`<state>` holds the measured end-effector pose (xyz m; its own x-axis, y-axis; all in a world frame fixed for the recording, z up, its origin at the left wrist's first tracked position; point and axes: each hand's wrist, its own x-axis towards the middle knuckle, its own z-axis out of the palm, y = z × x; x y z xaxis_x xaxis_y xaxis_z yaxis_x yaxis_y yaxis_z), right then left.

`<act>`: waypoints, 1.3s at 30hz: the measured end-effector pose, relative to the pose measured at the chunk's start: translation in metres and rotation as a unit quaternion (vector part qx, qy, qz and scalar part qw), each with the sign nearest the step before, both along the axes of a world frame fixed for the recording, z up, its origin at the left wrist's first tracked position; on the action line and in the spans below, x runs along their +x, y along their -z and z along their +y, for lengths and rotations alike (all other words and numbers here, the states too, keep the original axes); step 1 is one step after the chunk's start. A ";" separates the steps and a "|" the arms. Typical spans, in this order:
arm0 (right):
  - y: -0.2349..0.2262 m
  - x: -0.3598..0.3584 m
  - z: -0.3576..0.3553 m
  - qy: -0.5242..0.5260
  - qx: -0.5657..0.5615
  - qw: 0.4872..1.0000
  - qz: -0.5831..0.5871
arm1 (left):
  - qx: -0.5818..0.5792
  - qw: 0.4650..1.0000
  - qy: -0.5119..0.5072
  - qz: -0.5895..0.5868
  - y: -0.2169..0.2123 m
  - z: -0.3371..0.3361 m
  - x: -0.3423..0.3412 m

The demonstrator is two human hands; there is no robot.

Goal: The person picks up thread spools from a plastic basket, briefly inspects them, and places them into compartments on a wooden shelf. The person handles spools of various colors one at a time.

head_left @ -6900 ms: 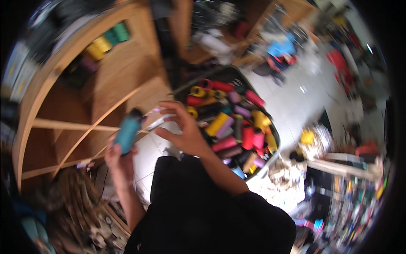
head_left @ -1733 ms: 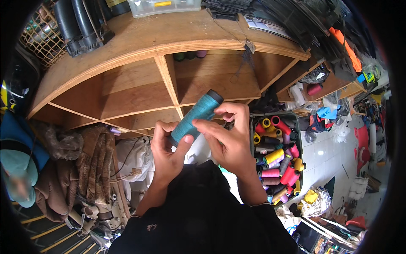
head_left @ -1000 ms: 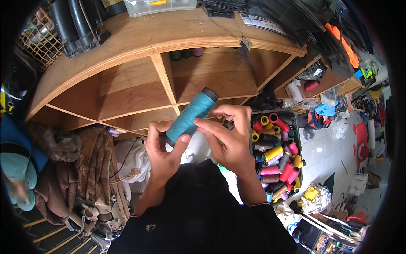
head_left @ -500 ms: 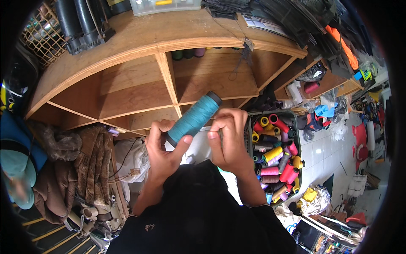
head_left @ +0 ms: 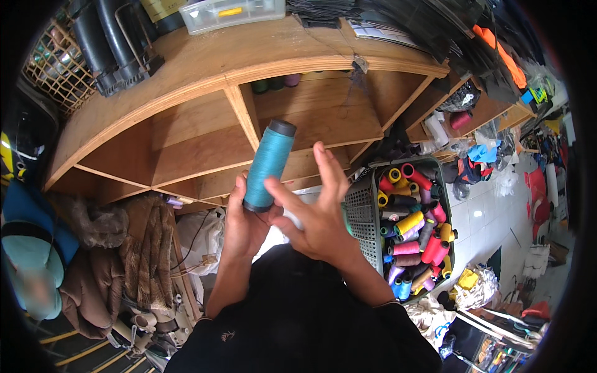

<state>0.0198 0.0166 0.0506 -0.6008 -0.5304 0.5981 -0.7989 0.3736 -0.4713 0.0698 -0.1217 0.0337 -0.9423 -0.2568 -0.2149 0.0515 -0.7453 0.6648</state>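
My left hand (head_left: 244, 225) grips the lower end of a teal thread spool (head_left: 268, 164) and holds it nearly upright in front of the wooden shelf unit (head_left: 205, 118). My right hand (head_left: 314, 214) sits just right of the spool's base with its fingers spread, the thumb pointing toward the spool. Whether that hand touches the spool or pinches a thread end is too fine to tell. A grey plastic basket (head_left: 360, 214) full of several coloured thread spools (head_left: 413, 233) stands to the right of my right forearm.
Dark spools (head_left: 277, 82) stand at the back of an upper shelf compartment. A clear plastic box (head_left: 233, 11) and black tubes (head_left: 106, 43) lie on the shelf top. Brown cloth and bags (head_left: 130, 255) pile at lower left. More clutter covers the white floor (head_left: 491, 211) at right.
Over the last second the teal spool tipped from a slant to nearly upright. My right hand's fingers opened out and drew slightly away from the spool.
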 end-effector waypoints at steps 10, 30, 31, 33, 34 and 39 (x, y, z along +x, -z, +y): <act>0.006 -0.007 0.002 0.029 -0.065 0.984 -0.163 | -0.107 0.993 0.007 0.054 0.016 -0.001 -0.003; 0.012 -0.021 -0.004 -0.045 0.010 0.996 -0.071 | 0.279 0.945 0.120 0.125 0.022 0.006 -0.006; 0.017 -0.022 -0.004 -0.044 -0.003 0.993 -0.112 | 0.290 0.937 0.141 0.134 0.023 0.005 -0.005; 0.031 -0.026 -0.005 -0.039 -0.025 0.981 -0.190 | 0.316 0.918 0.186 0.154 0.021 0.002 -0.004; 0.035 -0.026 -0.002 -0.038 -0.052 0.973 -0.222 | 0.331 0.912 0.183 0.160 0.017 0.002 -0.004; 0.022 -0.024 0.002 0.000 -0.143 0.957 -0.251 | 0.358 0.902 0.188 0.152 0.021 -0.002 -0.005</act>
<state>-0.0038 0.0181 0.0288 -0.8504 -0.3889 0.3543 -0.4448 0.1717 -0.8790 0.0651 -0.1238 0.0127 -0.9773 0.1947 0.0835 -0.1950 -0.9808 0.0043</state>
